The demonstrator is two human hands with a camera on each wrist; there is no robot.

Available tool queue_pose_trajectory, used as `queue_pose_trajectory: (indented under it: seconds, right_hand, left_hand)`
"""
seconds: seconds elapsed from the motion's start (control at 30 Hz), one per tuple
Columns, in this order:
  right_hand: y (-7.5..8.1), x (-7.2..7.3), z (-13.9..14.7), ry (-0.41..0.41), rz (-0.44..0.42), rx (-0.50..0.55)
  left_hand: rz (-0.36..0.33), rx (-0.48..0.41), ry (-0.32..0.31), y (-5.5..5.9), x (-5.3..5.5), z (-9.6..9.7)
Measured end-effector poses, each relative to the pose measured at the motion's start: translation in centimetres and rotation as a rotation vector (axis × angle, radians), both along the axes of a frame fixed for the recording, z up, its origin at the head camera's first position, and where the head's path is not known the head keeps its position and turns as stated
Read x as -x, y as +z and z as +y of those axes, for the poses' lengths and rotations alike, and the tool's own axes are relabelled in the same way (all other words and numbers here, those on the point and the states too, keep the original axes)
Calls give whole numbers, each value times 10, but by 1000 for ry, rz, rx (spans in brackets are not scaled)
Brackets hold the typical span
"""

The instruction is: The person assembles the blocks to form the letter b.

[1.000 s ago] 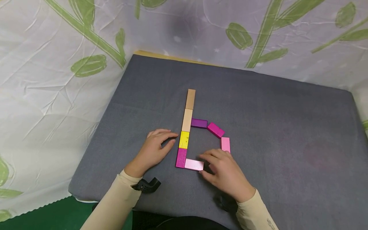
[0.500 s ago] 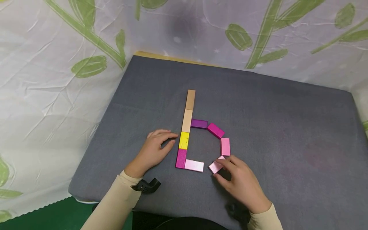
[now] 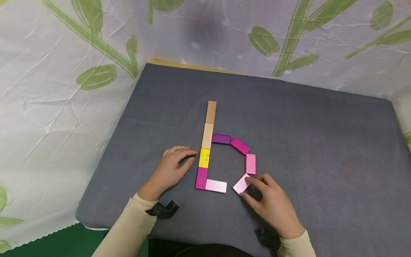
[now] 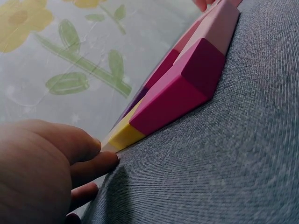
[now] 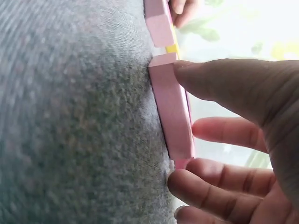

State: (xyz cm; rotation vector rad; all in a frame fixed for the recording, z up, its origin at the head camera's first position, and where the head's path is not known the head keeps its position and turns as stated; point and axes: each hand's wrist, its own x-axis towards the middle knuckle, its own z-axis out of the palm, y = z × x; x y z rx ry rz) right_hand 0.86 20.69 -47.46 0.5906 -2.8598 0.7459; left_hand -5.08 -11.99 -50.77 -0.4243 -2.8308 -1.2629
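Observation:
In the head view, my right hand pinches a light pink block between thumb and index finger. This block lies slanted on the cloth, its upper end at the foot of an upright pink block. A gap parts its lower end from another light pink block. My left hand rests with relaxed fingers on the cloth, fingertips right beside the yellow block. Below the yellow one lies a magenta block; above it, a peach block and a tan block continue the straight column.
A purple block and a tilted magenta block curve from the column toward the upright pink one. Grey cloth covers the table, with a patterned white curtain behind and at the left.
My right hand has moved right, off the end of the lower light pink block, uncovering the slanted one that it now pinches. The left hand stays in place.

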Motion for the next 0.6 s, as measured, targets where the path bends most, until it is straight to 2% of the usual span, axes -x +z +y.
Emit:
queue_pose_trajectory:
  seconds: [0.37,0.6]
  right_hand:
    - [0,0,-6,-12,-44,-24]
    - [-2,2,-9,-15,-38,-24]
  left_hand:
    - [10,-14,-7,1,-1,0]
    - [7,-8,-10,1,-1,0]
